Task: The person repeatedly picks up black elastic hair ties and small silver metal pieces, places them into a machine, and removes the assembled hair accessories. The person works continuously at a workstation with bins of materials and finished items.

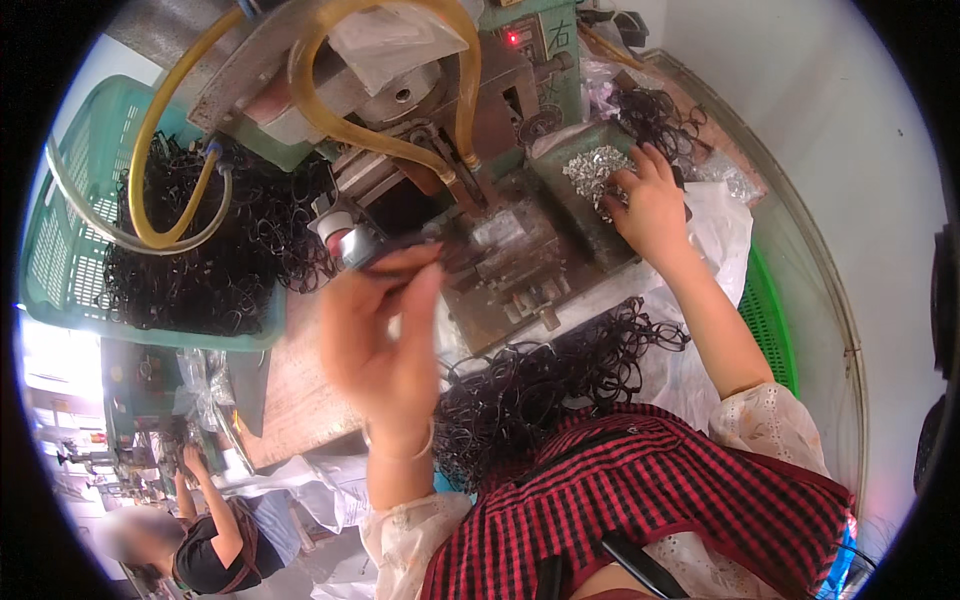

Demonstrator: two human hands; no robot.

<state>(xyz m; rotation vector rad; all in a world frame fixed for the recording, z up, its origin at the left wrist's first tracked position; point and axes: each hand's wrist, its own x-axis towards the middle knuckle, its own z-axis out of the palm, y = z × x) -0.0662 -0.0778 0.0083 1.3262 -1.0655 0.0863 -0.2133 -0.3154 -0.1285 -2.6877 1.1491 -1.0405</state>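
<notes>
My left hand (385, 345) is smeared by motion in front of the machine's left side. Its thumb and fingers come together round a dark, thin piece (400, 252) too blurred to name. Over a green metal tray (580, 222), my right hand (652, 208) reaches down with its fingers curved and apart. Its fingertips touch a heap of small silver metal parts (592, 168); whether one is between them is hidden. Between the hands lies the machine's worn metal fixture (515, 255). Black looped plastic frames (540, 385) are piled close to my apron.
A teal basket (60, 255) full of black frames stands at the left. Yellow hoses (305, 60) loop down before the green machine (515, 75). More black frames (655, 115) lie behind the tray, and a green basket (768, 320) is at the right. Another person (215, 540) works at lower left.
</notes>
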